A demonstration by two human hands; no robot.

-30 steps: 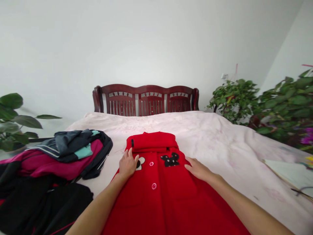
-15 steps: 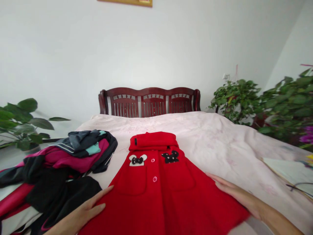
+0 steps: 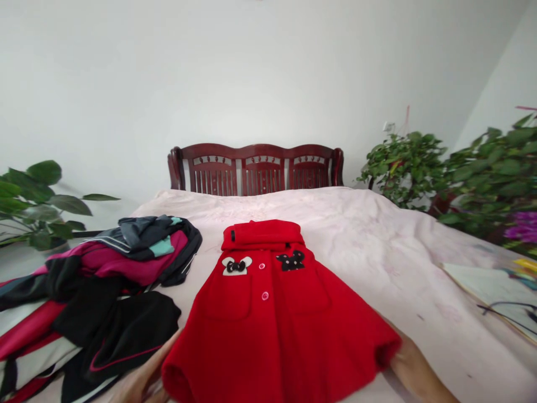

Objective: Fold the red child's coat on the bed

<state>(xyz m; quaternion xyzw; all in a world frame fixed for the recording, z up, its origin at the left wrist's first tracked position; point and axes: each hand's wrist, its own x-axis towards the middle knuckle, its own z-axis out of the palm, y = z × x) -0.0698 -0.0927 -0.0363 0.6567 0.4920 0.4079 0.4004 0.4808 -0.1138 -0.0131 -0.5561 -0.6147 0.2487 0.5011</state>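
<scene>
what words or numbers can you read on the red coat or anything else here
No words, numbers or brands can be read. The red coat shows only mouse-head patches and buttons. The small black tab on its collar is too small to read, and the coloured marks on the pale sheet at the right are too blurred.

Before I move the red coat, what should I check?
1. The red coat lies flat: not ok, its bottom edge curls up.
2. The collar is folded neatly: ok.
3. The pink buttons are done up: cannot tell.
4. The left hand and right hand are at the bottom edge: ok.
5. The black clothes are apart from the coat: cannot tell, they lie very close.
</scene>
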